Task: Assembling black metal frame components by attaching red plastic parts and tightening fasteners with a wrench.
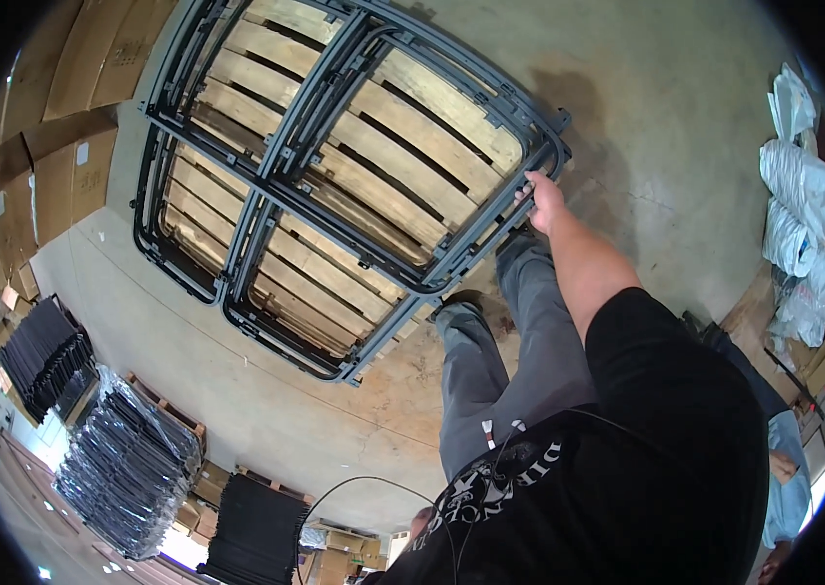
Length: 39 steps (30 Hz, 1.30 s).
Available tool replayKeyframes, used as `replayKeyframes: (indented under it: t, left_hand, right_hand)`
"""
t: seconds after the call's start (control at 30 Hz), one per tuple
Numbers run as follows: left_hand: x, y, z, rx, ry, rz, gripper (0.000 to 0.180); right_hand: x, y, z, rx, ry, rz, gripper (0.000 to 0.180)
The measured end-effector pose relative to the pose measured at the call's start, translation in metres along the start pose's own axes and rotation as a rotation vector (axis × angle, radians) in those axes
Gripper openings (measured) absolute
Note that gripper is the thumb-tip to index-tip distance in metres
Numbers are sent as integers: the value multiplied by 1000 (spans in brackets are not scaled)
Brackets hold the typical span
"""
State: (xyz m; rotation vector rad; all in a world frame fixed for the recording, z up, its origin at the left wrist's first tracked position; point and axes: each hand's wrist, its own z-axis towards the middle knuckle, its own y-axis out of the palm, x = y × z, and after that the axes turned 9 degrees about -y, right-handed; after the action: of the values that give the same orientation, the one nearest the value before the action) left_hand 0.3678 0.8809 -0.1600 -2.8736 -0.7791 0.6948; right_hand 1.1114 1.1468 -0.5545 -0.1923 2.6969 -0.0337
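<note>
A stack of dark grey metal frames (266, 185), with rounded corners and crossbars, lies flat on a wooden pallet (412, 146) whose slats show through the openings. My right hand (541, 202) reaches out at the near right corner of the stack, its fingers closed around the outer rail of a frame. Only a small patch of skin that seems to belong to my left hand (420, 524) shows beside my shirt at the bottom. Its fingers are hidden, so what it holds or touches cannot be seen.
Cardboard boxes (71, 185) line the left side. Bundles of dark parts, one in clear plastic wrap (130, 468), stand at the lower left. White plastic sacks (802, 214) are piled at the right. A person in a light blue top (787, 478) is at the lower right. A thin cable (364, 478) hangs by my shirt.
</note>
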Motion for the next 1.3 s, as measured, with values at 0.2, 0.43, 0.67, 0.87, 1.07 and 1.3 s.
replayKeyframes:
  t: [0.2,0.43,0.67,0.87,1.07,1.3]
  left_hand:
    - [219,-69,1,93,274,-180,34]
    - [515,-201,-190,739,523,-631,74]
    - [456,-227,-152,248,564,-740,34]
    - [428,-122,-206,-585,962,-1291,14]
    - [345,-56,-211,-554,1026,-1443,14]
    - [238,-35,-169,-546,1107,-1934,11]
  right_hand:
    - [-42,-33,-120,-355,12,177,30]
    - [-145,40,-357,-763,-93,276,28]
    - [-158,133,-624,-1304,-387,14,11]
    - [-83,121,-838,-1962,-1243,-995,61]
    - [-33,42,-917,-2332,-1134,-1275,72]
    - [60,-28,-971,-2555,-1113,-889,70]
